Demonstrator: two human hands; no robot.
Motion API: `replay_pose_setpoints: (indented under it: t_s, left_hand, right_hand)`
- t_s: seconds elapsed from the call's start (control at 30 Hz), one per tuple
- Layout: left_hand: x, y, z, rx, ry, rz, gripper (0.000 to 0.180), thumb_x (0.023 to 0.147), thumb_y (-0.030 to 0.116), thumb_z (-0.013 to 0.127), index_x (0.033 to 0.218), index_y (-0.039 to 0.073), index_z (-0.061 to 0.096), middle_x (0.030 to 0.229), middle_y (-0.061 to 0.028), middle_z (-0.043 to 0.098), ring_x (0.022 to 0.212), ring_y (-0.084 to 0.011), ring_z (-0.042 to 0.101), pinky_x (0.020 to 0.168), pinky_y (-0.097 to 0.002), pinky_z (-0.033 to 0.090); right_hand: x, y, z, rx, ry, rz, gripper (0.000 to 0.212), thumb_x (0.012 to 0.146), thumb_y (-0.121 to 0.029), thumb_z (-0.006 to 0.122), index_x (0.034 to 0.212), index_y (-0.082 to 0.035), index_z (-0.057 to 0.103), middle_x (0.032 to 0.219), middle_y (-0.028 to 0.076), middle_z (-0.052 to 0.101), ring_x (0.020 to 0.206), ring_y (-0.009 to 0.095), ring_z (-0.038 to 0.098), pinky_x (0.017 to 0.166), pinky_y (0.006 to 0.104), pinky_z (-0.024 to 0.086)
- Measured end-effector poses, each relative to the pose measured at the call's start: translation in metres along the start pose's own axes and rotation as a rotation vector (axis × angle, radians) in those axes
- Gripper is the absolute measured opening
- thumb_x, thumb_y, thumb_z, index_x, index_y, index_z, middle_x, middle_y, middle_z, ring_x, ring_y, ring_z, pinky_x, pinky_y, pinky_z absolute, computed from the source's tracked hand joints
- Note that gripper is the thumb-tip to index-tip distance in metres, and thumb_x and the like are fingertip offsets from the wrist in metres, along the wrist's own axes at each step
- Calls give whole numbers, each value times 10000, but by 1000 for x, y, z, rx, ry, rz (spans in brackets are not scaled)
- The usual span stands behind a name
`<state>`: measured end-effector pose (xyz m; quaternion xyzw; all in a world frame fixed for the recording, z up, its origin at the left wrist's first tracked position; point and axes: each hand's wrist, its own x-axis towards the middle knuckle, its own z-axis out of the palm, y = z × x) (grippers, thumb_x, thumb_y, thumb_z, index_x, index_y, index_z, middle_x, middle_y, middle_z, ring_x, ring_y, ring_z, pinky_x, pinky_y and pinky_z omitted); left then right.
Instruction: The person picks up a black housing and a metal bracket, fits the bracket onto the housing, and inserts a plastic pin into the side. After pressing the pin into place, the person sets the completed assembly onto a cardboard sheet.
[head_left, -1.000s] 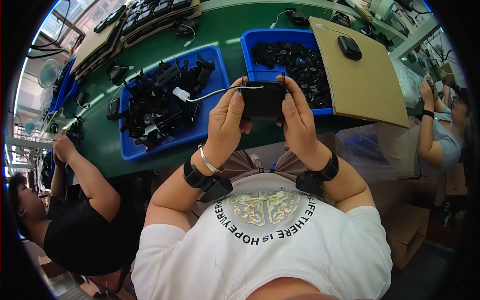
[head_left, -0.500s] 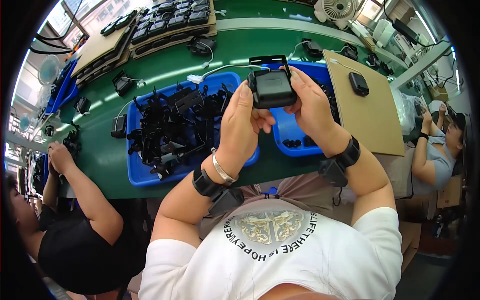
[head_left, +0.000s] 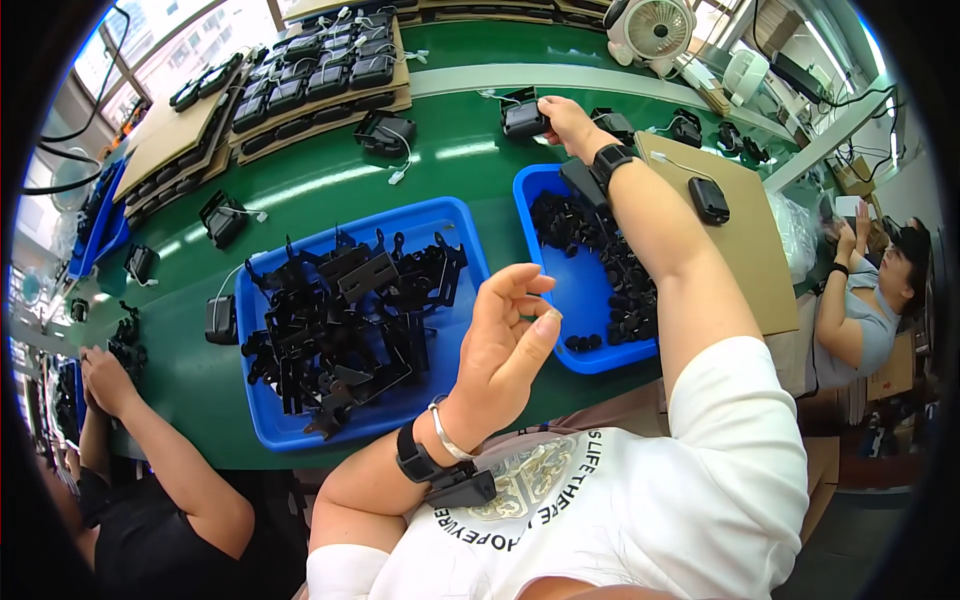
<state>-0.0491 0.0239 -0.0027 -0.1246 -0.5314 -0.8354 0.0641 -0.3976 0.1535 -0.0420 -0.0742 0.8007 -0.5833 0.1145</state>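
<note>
Stretched out across the green table, my right hand [head_left: 570, 126] grips the edge of a black box-shaped device [head_left: 523, 120] that has a bracket and a short white cable. The device is at the table surface; whether it rests there I cannot tell. My left hand [head_left: 503, 355] hovers between two blue bins, its fingers loosely curled and apart, with nothing in it. The left blue bin [head_left: 262, 425] holds a heap of black metal brackets [head_left: 365, 275]. In the right blue bin [head_left: 570, 275] lie many small round black parts [head_left: 625, 290].
A cardboard sheet [head_left: 745, 250] at the right carries another black device [head_left: 708, 200]. Stacked boards full of devices [head_left: 320, 70] stand at the back left. A fan [head_left: 655, 30] is at the back. Co-workers sit on both sides, one with a hand [head_left: 108, 380] at the table.
My right hand has carried the black device away from my body to the far part of the table. My left hand has let go of it and dropped nearer to me.
</note>
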Motion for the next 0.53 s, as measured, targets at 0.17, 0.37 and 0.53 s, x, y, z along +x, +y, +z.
replay_pose_setpoints:
  t_s: [0.17, 0.37, 0.53]
  left_hand:
    - [-1, -2, -1, 41, -56, -34, 389, 885, 74, 508, 1248, 40, 373, 1144, -95, 476, 927, -141, 509, 697, -232, 441]
    - [0, -6, -1, 101, -80, -59, 368, 875, 77, 528, 1219, 45, 401, 1135, -87, 487, 926, -138, 505, 689, -234, 439]
    - [6, -7, -2, 145, -99, -69, 372, 882, 104, 539, 1224, 54, 401, 1153, -87, 482, 945, -145, 500, 711, -238, 438]
  right_hand:
    - [11, 5, -6, -88, 4, 119, 342, 915, -360, 434, 1085, -72, 510, 799, 43, 552, 612, 141, 532, 491, 273, 445]
    - [3, -16, -34, -287, 18, 195, 458, 898, -402, 455, 1206, -62, 461, 987, 91, 567, 736, 194, 592, 593, 313, 507]
    - [-47, -54, -109, -645, -66, -93, 540, 874, -421, 502, 1289, -84, 425, 1104, 166, 543, 848, 289, 603, 660, 367, 540]
